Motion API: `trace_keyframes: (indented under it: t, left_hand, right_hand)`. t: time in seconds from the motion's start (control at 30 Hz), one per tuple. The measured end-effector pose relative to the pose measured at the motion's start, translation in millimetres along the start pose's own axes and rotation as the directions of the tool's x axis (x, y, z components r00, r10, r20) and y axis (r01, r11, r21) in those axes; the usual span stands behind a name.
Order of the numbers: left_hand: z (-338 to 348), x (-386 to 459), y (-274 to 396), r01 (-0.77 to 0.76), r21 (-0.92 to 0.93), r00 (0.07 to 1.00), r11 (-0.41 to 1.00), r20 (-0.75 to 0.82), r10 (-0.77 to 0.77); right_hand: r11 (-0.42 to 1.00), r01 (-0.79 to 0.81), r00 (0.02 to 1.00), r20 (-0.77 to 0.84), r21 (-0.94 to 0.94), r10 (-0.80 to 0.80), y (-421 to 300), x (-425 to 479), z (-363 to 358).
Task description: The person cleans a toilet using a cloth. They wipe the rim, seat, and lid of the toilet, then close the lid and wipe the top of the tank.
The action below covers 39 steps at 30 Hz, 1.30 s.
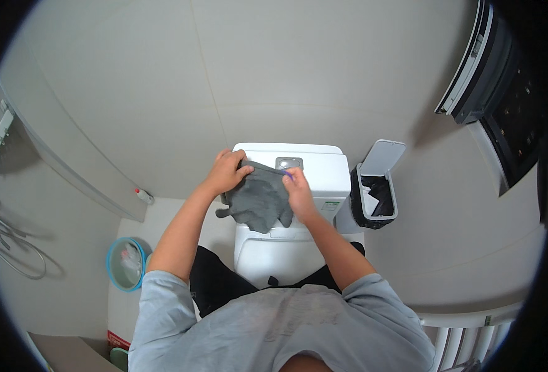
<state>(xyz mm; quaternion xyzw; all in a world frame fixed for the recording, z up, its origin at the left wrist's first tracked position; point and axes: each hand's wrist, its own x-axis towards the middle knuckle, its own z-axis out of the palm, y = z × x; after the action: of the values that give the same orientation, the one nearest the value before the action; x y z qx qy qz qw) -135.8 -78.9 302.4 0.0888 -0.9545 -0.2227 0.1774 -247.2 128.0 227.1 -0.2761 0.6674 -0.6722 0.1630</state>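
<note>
A dark grey cloth (261, 197) hangs in loose folds between my two hands, in front of the white toilet tank (325, 162). My left hand (229, 171) grips its upper left corner, close to the tank's left edge. At the upper right, my right hand (298, 191) pinches the cloth between thumb and fingers, beside a small purple strip (288, 175) on its edge. Just behind the cloth's top edge is the flush button (289, 162). The cloth's lower tips hang over the back of the closed toilet lid (278, 260).
Right of the tank stands a bin with its lid (383, 157) raised, lined with a black bag (383, 195). A blue-rimmed bucket (108, 265) and a white bottle (144, 196) stand on the left floor. A shower hose (41, 267) hangs at far left; white slatted furniture (469, 321) is lower right.
</note>
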Motion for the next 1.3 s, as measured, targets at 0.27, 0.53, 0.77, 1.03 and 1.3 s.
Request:
trace_keyframes:
  t: [0.27, 0.53, 0.77, 1.03, 1.3]
  left_hand:
    - [-5.4, -3.3, 29.9, 0.071, -0.323, 0.99, 0.944, -0.09, -0.106]
    - [-16.9, -13.0, 74.3, 0.117, -0.138, 0.982, 0.983, 0.163, -0.094]
    - [43.1, -36.2, 93.9, -0.108, -0.083, 0.979, 0.991, -0.183, 0.091]
    - [80.5, -49.7, 142.1, -0.194, -0.143, 0.945, 0.971, -0.293, 0.146]
    - [97.4, -56.5, 184.5, -0.307, -0.177, 0.936, 0.935, -0.236, 0.262]
  right_hand:
    - [0.946, -0.017, 0.886, 0.433, -0.325, 0.165, -84.2, -3.6, -24.5]
    - [0.876, 0.114, 0.984, 0.173, -0.469, -0.035, -50.4, 11.2, -45.0]
    - [0.557, 0.516, 0.857, 0.384, -0.651, -0.344, -40.4, -1.8, -73.3]
    - [0.568, 0.468, 0.858, 0.193, -0.677, -0.477, -34.4, -13.9, -84.4]
    - [0.892, 0.316, 0.904, -0.182, -0.323, -0.386, -21.2, -22.4, -76.5]
